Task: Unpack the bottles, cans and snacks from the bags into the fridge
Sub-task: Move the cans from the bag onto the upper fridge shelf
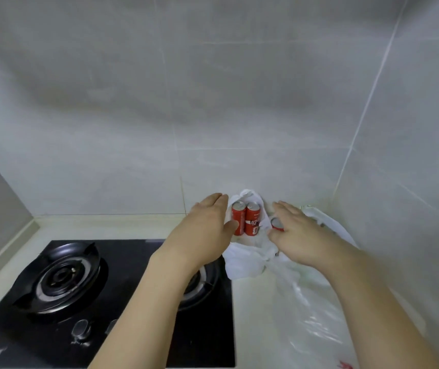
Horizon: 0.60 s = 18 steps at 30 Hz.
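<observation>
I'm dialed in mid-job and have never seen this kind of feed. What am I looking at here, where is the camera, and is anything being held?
There is no machine: a person works with two bare hands, and the single picture comes from a camera worn on the head, looking forward and down. The left hand and right hand both reach forward with straight, relaxed fingers; neither holds anything. Between them two red cans stand upright side by side in an opened white plastic bag. A third red can peeks out just behind the right hand's thumb. A second, clearer plastic bag lies on the pale counter under the right forearm. To the left sits a black gas stove. Grey wall tiles fill the background. No fridge is in view.
</observation>
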### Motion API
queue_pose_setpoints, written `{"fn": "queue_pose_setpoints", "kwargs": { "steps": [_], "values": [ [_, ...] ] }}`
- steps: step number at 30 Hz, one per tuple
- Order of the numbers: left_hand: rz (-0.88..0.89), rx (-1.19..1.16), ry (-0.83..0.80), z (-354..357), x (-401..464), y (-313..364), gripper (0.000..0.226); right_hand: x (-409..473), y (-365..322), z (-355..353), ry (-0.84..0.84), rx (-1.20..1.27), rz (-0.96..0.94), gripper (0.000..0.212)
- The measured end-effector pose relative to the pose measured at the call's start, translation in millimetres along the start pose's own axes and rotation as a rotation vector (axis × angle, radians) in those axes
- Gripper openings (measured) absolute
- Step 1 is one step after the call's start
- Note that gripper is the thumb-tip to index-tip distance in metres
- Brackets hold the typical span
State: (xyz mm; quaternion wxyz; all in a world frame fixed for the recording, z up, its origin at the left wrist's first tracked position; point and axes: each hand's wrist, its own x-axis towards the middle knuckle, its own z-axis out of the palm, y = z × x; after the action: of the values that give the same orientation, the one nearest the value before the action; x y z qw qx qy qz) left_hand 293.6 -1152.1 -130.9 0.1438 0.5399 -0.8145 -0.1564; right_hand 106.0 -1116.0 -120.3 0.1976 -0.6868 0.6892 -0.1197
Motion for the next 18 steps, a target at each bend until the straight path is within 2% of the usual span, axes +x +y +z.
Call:
{"fn": "queue_pose_setpoints", "kwargs": {
  "steps": [3, 6, 12, 18],
  "values": [
    [0.001, -0.03, -0.015, 9.1, 23.2, -11.3, 0.062, 30.0, 8.4, 10.3, 0.005, 0.044, 0.016, 0.052],
    [-0.01, -0.086, -0.036, 16.6, 41.2, -21.6, 0.061, 60.8, 19.2, 23.5, 0.011, 0.116, 0.012, 0.031],
    [-0.078, -0.209, -0.055, 43.9, 86.7, -46.5, 0.049, 109.7, 40.6, 45.8, 0.022, 0.186, 0.059, 0.039],
    [-0.147, -0.294, -0.12, 85.5, 141.4, -71.4, 0.056, 167.0, 65.6, 68.9, -0.001, 0.185, 0.133, 0.042]
  ]
}}
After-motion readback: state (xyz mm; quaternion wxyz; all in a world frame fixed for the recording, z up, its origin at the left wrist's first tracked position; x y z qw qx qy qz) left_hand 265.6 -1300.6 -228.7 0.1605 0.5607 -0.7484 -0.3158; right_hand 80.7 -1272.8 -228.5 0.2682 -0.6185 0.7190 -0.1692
